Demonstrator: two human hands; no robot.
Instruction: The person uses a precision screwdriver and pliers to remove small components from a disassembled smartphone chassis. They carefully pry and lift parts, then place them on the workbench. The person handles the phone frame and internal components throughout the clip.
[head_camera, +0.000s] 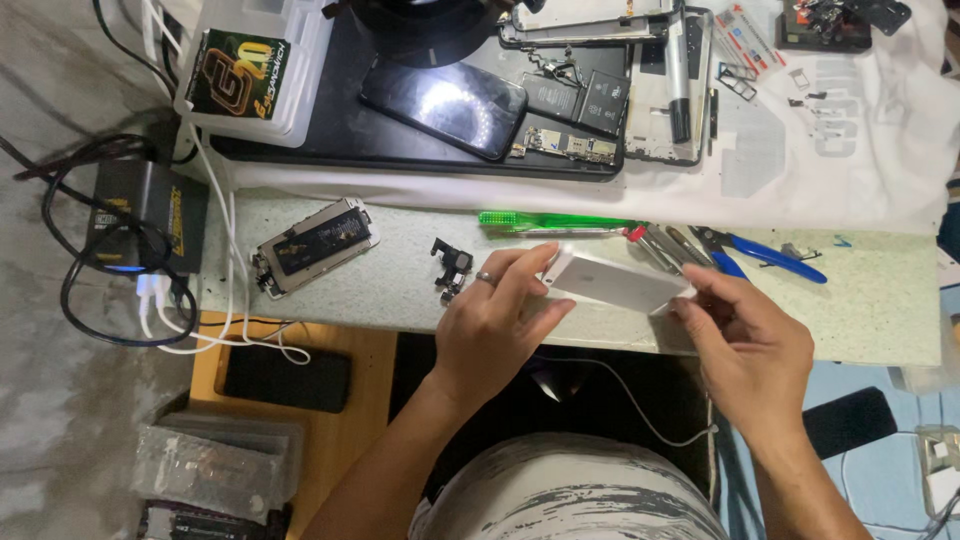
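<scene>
Workbench (860, 300): pale speckled top, crossing the view from left to right. A white cloth (850, 170) covers its far right part.

Black mat (340, 140): lies on the far side of the bench. It carries a dark phone (445, 103), face up, and loose circuit boards (575, 145).

White phone (615, 282): held above the near edge of the bench, between both hands, tilted with its right end lower.

Left hand (495, 325): fingers curled around the left end of the white phone, thumb under it. A ring sits on one finger.

Right hand (745, 345): fingertips pinch the right end of the white phone; the other fingers are half folded.

Opened phone (315, 245): lies flat on the bench, well left of the hands.

Green toothbrush (550, 220): lies just beyond the white phone.

Blue pliers (770, 258): lie to the right, near the right hand.

Small black part (452, 265): lies just beside the left hand.
</scene>
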